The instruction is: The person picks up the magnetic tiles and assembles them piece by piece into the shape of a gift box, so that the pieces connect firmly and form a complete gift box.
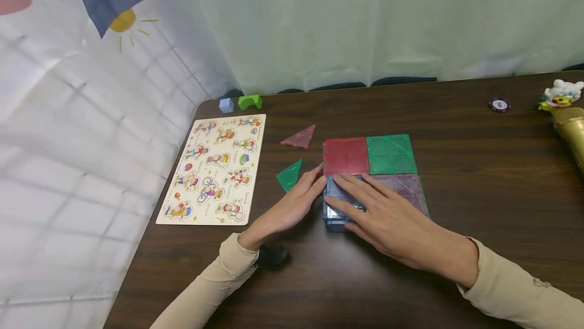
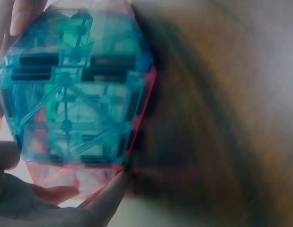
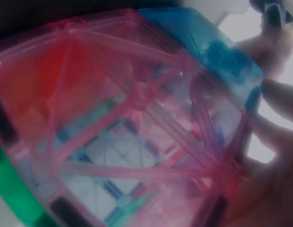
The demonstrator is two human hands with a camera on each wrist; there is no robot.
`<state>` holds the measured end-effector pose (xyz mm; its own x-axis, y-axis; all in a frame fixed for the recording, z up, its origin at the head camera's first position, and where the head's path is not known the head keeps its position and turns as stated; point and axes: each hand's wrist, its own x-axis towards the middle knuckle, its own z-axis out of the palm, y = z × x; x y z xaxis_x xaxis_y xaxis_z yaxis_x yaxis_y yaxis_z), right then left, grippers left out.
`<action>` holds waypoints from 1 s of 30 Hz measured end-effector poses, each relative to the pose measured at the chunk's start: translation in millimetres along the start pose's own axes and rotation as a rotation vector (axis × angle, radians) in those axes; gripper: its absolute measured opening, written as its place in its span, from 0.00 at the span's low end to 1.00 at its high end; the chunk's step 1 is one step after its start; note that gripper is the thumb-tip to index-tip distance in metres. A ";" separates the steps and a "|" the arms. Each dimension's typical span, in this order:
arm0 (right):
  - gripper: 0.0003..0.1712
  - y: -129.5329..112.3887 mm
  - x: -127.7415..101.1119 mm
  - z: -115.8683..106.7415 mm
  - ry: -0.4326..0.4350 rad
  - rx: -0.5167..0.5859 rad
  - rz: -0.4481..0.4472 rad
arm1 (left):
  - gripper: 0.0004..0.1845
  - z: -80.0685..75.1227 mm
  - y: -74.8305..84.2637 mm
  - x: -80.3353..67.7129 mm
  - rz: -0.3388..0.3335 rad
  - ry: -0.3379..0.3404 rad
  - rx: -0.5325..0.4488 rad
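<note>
Hands of one person meet at a block of translucent magnetic tiles [image 1: 371,174] on the dark wooden bench [image 1: 456,131]. Right hand [image 1: 388,217] lies flat on the block's near half, fingers straight and slightly spread, pressing down on the blue tile [image 1: 335,189] and partly covering the pink tile [image 1: 406,187] beside it. Left hand [image 1: 292,207] rests on the bench at the block's left edge, fingers extended and relaxed, their tips touching the side of the block where the red tile [image 1: 347,155] meets the blue one. Beyond the right hand's fingertips, the red tile and a green tile [image 1: 391,154] form the far half of the block's top.

Left wrist view shows the blue tile [image 2: 70,94] close up with fingertips [image 2: 108,198] against its pink-edged rim. Right wrist view shows the pink tile [image 3: 137,123] filling the frame, too blurred for finer detail.

Just past the left hand's fingertips lies a green triangle [image 1: 289,175], and farther on a pink triangle [image 1: 299,138], both apart from the block. Left of that hand sits a wooden picture puzzle board [image 1: 214,169], with a small blue cube [image 1: 226,105] and a green arch block [image 1: 250,101] beyond it.
</note>
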<state>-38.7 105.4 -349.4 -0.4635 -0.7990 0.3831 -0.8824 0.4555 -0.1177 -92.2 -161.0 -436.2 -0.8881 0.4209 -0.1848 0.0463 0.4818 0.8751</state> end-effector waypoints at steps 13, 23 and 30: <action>0.31 6.0 3.5 1.3 -0.065 0.026 0.037 | 0.34 4.9 3.2 -0.1 0.109 0.021 0.031; 0.35 9.8 0.5 2.6 -0.052 0.033 0.004 | 0.35 8.1 3.9 -1.6 0.105 0.040 0.046; 0.33 10.1 -3.1 4.4 -0.062 0.041 -0.010 | 0.36 9.1 38.1 -18.4 0.069 0.051 0.003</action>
<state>-46.5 110.7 -355.8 -0.4572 -0.8269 0.3275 -0.8892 0.4316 -0.1517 -70.0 -143.3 -403.5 -0.9050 0.4134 -0.1005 0.1100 0.4555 0.8834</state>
